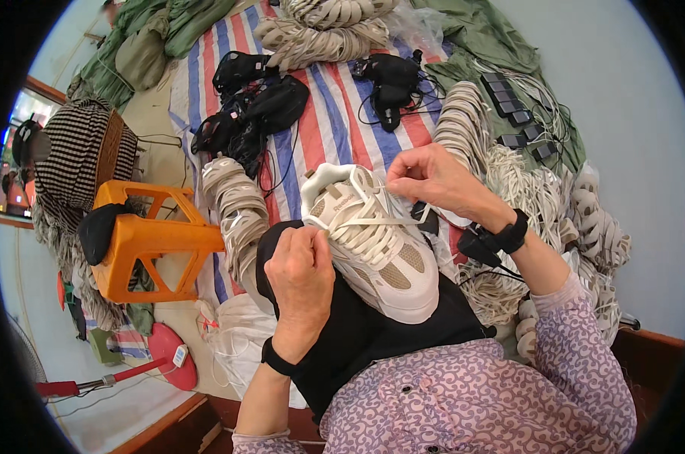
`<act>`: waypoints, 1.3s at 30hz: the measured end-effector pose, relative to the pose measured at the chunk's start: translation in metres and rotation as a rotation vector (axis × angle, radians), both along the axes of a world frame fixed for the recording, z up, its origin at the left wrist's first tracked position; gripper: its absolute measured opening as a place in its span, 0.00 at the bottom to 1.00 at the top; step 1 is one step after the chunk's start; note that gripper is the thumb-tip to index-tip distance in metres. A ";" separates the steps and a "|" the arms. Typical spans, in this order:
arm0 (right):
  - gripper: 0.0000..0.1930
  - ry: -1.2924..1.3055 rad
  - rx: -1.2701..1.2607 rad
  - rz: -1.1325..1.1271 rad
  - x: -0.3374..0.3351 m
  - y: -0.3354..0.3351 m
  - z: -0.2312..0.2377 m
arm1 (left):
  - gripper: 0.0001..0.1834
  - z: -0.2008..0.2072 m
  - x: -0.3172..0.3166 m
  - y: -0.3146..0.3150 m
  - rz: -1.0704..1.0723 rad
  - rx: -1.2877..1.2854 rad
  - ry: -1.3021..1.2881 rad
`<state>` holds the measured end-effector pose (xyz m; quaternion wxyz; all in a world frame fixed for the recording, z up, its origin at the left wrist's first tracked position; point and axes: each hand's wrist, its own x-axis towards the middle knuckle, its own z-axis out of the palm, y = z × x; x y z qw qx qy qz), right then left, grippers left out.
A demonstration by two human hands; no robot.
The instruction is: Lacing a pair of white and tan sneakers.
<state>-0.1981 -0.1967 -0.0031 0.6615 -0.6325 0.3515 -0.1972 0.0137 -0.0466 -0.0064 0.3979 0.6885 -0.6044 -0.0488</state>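
A white and beige sneaker (pixel 388 276) rests on my lap over black cloth, its toe pointing toward me. Cream shoelaces (pixel 369 242) criss-cross its tongue, and one strand stretches sideways over the top toward my right hand. My left hand (pixel 301 276) is closed in a fist beside the shoe's left side, thumb near the lace; what lies inside the fingers is hidden. Raised on the shoe's far right, my right hand (pixel 441 181) is closed in a pinch, with a lace running up under its palm.
Bundled beige shoe parts (pixel 236 208) lie left of the shoe, with loose laces (pixel 512 181) heaped at the right. Black shoe-like pieces with cords (pixel 274 106) lie on the striped sheet (pixel 323 113). An orange stool (pixel 157 246) stands at the left.
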 end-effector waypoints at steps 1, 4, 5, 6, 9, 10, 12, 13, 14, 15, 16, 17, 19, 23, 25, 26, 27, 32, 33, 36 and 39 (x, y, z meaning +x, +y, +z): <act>0.05 0.003 -0.028 0.046 0.003 -0.004 -0.002 | 0.05 0.000 0.000 -0.002 -0.005 0.015 -0.025; 0.04 0.036 -0.021 0.060 0.007 -0.011 -0.009 | 0.06 0.000 0.001 -0.002 -0.014 0.036 -0.022; 0.04 0.028 -0.062 0.080 0.008 -0.013 -0.010 | 0.05 0.000 0.002 -0.002 -0.006 0.052 0.021; 0.04 0.035 -0.055 0.079 0.010 -0.015 -0.011 | 0.05 0.001 0.002 -0.002 -0.015 0.029 0.006; 0.04 0.068 -0.211 0.129 0.016 -0.021 -0.008 | 0.05 0.003 0.001 -0.002 0.004 0.077 0.059; 0.04 0.112 -0.195 0.156 0.017 -0.023 -0.005 | 0.05 0.004 0.000 -0.002 0.006 0.079 0.096; 0.04 0.156 -0.213 0.204 0.020 -0.028 0.000 | 0.04 0.006 0.001 -0.002 0.008 0.086 0.137; 0.04 0.095 -0.225 0.217 0.021 -0.030 0.002 | 0.04 0.005 0.001 -0.003 0.007 0.060 0.119; 0.05 0.124 -0.214 0.242 0.021 -0.031 0.002 | 0.04 0.004 0.002 -0.003 0.007 0.062 0.127; 0.05 0.135 -0.212 0.270 0.021 -0.032 0.001 | 0.04 0.003 0.002 -0.003 0.011 0.093 0.160; 0.05 0.145 -0.206 0.254 0.023 -0.033 0.000 | 0.04 0.001 0.002 -0.002 0.003 0.077 0.163; 0.05 0.167 -0.207 0.254 0.024 -0.032 -0.002 | 0.04 -0.001 0.003 -0.002 0.008 0.062 0.147; 0.07 0.162 -0.408 0.227 0.029 -0.033 -0.005 | 0.05 -0.004 0.003 -0.001 0.009 0.047 0.138; 0.08 0.248 -0.655 0.216 0.052 -0.023 0.002 | 0.04 0.001 0.006 -0.002 0.003 -0.001 0.028; 0.08 0.275 -0.685 0.196 0.060 -0.018 0.011 | 0.04 0.004 0.006 -0.002 0.022 0.014 0.052; 0.08 0.250 -0.626 0.198 0.057 -0.015 0.017 | 0.03 0.004 0.005 -0.001 0.019 -0.008 0.096; 0.08 0.244 -0.576 0.212 0.054 -0.014 0.023 | 0.03 0.004 0.007 -0.001 0.010 -0.001 0.116; 0.05 0.143 -0.980 -0.014 0.053 0.006 0.029 | 0.05 -0.001 0.013 0.009 -0.008 0.063 0.308; 0.05 0.143 -0.984 -0.014 0.056 0.008 0.027 | 0.06 -0.002 0.015 0.010 -0.030 0.099 0.370; 0.03 0.043 -0.828 0.207 0.073 0.007 0.018 | 0.08 -0.004 0.016 0.011 -0.061 0.157 0.472; 0.06 0.018 -0.693 0.300 0.084 0.006 0.013 | 0.09 -0.006 0.017 0.009 -0.046 0.189 0.579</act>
